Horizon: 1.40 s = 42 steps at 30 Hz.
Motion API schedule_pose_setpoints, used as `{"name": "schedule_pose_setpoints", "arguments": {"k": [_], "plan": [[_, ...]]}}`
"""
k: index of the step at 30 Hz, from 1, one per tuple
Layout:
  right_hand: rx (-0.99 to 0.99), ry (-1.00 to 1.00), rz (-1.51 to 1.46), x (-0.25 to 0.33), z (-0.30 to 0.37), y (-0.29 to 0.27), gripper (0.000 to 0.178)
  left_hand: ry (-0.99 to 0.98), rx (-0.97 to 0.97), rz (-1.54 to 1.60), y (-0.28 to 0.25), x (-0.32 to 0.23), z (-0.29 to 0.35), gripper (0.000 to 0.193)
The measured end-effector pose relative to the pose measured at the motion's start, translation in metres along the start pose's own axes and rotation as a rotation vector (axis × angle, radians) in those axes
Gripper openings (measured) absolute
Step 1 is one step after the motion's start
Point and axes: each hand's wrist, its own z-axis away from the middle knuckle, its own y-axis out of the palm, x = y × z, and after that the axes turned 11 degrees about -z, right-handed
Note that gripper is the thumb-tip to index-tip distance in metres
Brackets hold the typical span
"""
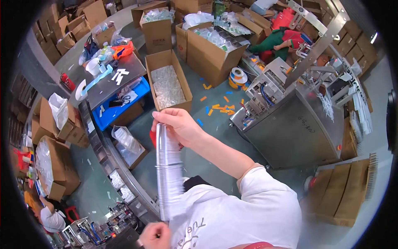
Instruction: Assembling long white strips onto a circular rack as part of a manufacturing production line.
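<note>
A tall stack of nested clear plastic trays (168,178) stands nearly upright in front of my chest, its thin rims packed closely together. My right hand (176,124) grips its upper end, thumb and fingers closed on it. Low in the picture, just under the bottom of the stack, is my left hand (155,235). Its fingers are curled into a loose fist, and nothing shows in them. Something red, partly hidden, peeks out behind the top of the stack.
Beyond my right hand stands an open carton (169,101) of clear plastic pieces. A curved metal conveyor (120,166) runs along my left, a steel machine (294,128) stands at right. Flattened cardboard (344,191) lies right. Orange and blue scraps (222,108) litter the floor. Co-workers sit farther off.
</note>
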Motion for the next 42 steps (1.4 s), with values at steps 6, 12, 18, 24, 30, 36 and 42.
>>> {"name": "schedule_pose_setpoints", "arguments": {"k": [6,12,18,24,30,36,42], "plan": [[0.105,-0.318,0.146,-0.003,-0.001,0.021,0.013,0.05,-0.476,-0.217,-0.027,0.029,-0.022,0.007],[0.119,-0.221,0.156,-0.012,0.015,0.034,0.014,-0.09,-0.709,0.214,-0.035,0.063,0.002,0.01],[0.293,-0.308,0.357,-0.034,0.004,0.065,0.016,-0.185,-0.981,0.307,-0.063,0.071,0.028,0.011],[0.509,-0.072,0.221,-0.055,-0.01,0.106,0.018,0.053,-1.079,0.35,-0.092,0.086,0.058,0.015],[0.755,0.223,0.252,-0.102,-0.01,0.147,0.017,0.051,-1.351,0.443,-0.096,0.089,0.106,0.017],[0.98,0.344,0.18,-0.123,-0.004,0.165,0.02,0.09,-1.54,0.28,-0.109,0.093,0.14,0.017],[1.233,0.293,0.032,-0.157,0.004,0.202,0.021,0.196,-1.863,0.136,-0.127,0.085,0.166,0.016]]}}
